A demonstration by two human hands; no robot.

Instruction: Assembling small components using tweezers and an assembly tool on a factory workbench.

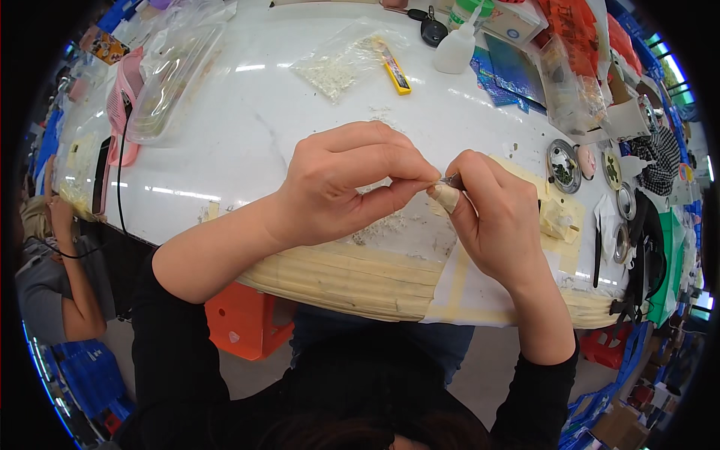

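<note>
White grains in a clear bag [339, 66] — beyond both hands [420, 196].

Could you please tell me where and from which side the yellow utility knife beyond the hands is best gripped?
Grip the slim yellow utility knife across the long sides of its mid-handle, coming from above. It lies flat on the white table, one end against the clear bag of white bits, the right side free.
</note>
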